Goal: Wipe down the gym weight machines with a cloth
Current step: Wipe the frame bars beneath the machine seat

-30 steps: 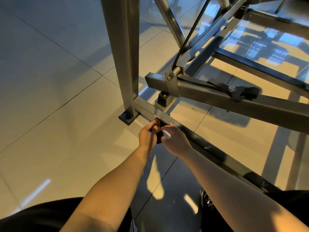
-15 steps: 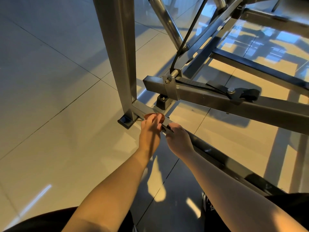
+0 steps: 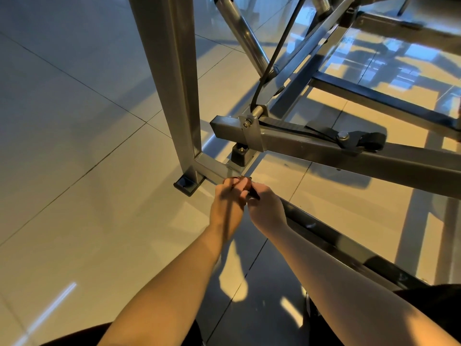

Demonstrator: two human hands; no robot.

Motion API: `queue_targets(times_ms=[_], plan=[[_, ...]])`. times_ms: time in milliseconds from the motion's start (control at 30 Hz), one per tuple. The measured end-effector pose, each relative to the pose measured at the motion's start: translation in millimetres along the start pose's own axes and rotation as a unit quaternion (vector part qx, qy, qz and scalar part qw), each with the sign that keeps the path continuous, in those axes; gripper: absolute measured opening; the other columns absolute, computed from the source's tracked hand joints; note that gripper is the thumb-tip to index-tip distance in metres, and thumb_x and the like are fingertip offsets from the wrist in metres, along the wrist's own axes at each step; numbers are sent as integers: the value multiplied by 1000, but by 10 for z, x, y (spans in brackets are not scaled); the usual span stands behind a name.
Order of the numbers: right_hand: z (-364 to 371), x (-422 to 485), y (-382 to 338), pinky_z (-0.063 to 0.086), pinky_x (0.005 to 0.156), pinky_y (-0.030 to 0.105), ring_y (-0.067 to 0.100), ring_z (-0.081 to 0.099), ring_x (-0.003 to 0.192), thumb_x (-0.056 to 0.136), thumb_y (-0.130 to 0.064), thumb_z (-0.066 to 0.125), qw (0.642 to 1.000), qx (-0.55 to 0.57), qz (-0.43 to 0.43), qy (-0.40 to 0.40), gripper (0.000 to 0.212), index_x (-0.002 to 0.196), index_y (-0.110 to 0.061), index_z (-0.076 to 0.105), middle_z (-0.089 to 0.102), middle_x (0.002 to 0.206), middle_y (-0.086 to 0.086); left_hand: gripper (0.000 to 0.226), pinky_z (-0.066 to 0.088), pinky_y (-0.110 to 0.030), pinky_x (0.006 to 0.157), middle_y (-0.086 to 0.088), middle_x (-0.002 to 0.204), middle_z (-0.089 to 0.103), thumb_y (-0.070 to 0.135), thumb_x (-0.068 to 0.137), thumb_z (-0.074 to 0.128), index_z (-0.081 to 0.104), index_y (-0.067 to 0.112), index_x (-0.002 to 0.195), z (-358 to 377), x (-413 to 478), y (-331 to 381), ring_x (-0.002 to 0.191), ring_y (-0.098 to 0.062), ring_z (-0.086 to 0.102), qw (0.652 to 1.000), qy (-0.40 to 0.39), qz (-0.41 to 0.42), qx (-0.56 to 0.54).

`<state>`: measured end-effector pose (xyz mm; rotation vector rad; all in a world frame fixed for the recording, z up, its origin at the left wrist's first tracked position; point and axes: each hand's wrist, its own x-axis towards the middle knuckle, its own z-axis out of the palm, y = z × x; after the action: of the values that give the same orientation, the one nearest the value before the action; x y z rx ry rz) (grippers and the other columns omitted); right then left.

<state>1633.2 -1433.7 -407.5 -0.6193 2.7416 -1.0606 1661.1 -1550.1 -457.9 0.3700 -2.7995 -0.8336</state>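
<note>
Down by the floor, both bare hands meet on the low grey metal base rail of the weight machine, just beside the corner where it joins the tall grey square-tube upright post. The left hand lies palm-down with its fingers curled forward over the rail, and the right hand sits tight against it, the two touching at the knuckles. Between them a small dark reddish-brown cloth is bunched up — only a sliver of it shows at the fingertips, pressed onto the top of the rail. Both hands look closed around that wad, though how much each one holds I cannot tell, since the backs of the hands cover most of it. At the foot of the post a black rubber foot pad rests flat on the glossy pale tiled floor. Just beyond the hands a second black rubber stopper block stands on the rail under a grey horizontal square-tube lever arm, which runs off to the right well above the base rail. A thin black cable comes down to a silver bracket on that arm, and a black knob with a bolt sits further along its top — all of it apart from the hands. Warm sunlight falls in patches across the tiles, and dark clothing shows at the bottom edge.
</note>
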Motion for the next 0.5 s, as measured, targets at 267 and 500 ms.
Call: queue_targets(times_ms=[267,500], plan=[[36,59,13,52,86,20,20,63,105,97,-12,60,997,-40,-35,-48,34,130,-8,59,63,120,8,35,35,-26,97,-1,136,46,27,106,44,56,24,140,-363,249,-133,120,-18,40,993,55,-104,5],[39,202,-42,50,76,14,15,59,84,98,-5,56,997,72,-31,-2,17,108,-4,70,70,97,6,27,51,-28,91,-11,124,63,23,95,59,66,16,120,-166,21,-32,107,-17,61,998,25,-25,-54]])
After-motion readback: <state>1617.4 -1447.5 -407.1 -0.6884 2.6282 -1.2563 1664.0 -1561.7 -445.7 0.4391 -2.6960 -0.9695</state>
